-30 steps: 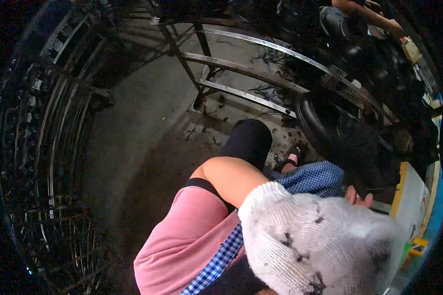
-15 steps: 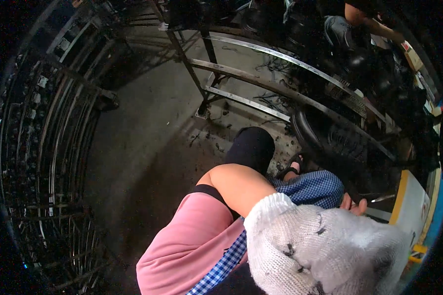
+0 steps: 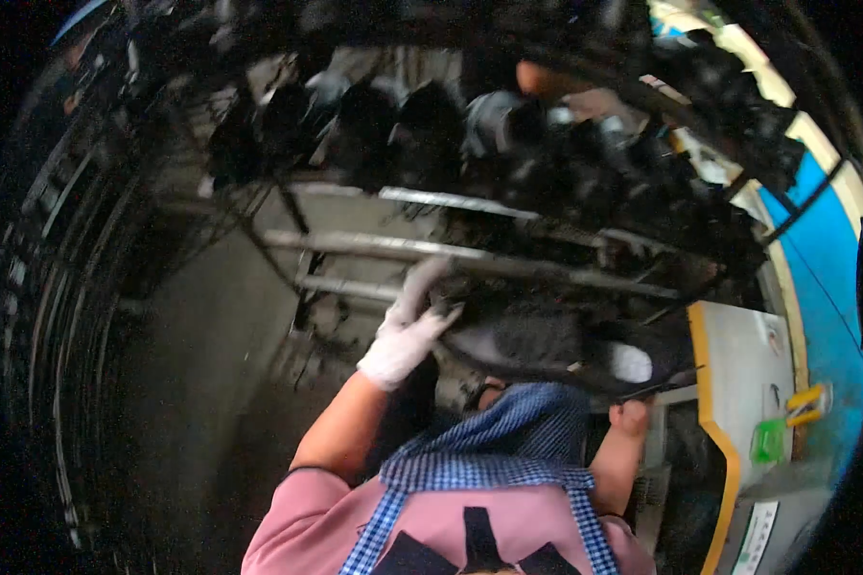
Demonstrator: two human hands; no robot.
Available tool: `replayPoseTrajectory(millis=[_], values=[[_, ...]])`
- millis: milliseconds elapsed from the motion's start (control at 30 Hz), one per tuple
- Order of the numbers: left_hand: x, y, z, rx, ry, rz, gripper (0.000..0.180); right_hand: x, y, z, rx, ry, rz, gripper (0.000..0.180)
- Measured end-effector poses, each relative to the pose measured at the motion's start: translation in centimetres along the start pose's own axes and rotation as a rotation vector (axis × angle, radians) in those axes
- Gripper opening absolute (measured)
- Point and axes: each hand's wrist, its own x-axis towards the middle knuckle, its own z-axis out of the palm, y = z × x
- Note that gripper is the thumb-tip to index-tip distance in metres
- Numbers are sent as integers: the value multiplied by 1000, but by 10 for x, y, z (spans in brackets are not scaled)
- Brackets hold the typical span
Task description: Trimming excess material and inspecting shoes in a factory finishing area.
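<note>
My left hand (image 3: 408,335), in a white knit glove, reaches forward over the lap, thumb and fingers apart. It is smeared by motion, and I see nothing held in it. Just right of its fingers is a long dark object (image 3: 518,345), too dark to name. A pale round patch (image 3: 631,363) shows near its right end. My bare right hand (image 3: 629,417) is closed beside the yellow-edged panel. A thin, dark, pointed tool (image 3: 669,382) sticks out of it toward the right. A blue checked apron (image 3: 508,431) covers my lap.
A metal rack (image 3: 384,244) stands ahead, with several black rounded pieces (image 3: 431,125) along its top. To the right is a white panel (image 3: 738,355) with a yellow edge, a green item (image 3: 767,441) and a yellow-handled item (image 3: 808,405). More dark racking (image 3: 77,316) lines the left.
My view has swung to the right. The gloved left hand has moved from close in at the lower right to out in front, beside the rack. The right hand now shows more fully.
</note>
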Motion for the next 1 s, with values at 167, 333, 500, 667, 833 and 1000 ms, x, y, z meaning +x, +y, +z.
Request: replayPoseTrajectory(millis=[167, 333, 500, 667, 833, 1000], values=[[-20, -19, -11, -553, -508, -287, 68, 37, -53, 56, -21, -427, -164, 84], [-30, 2, 8, -870, -341, -209, 83, 23, -43, 115, -33, -153, 105, 63], [-33, -4, 28, -527, -55, 129, 85, -19, 26, 148, 263, -509, 117, 88], [-39, 3, 29, 27, -27, 417, 74, -15, -18, 192, 30, -438, -1, 78], [-27, -14, 17, -305, -285, 343, 68, 42, -103, 204, -122, -328, -193, 67], [-38, -112, -2, -373, -139, -74, 49, 114, -208, 277, -49, -387, -408, 77]])
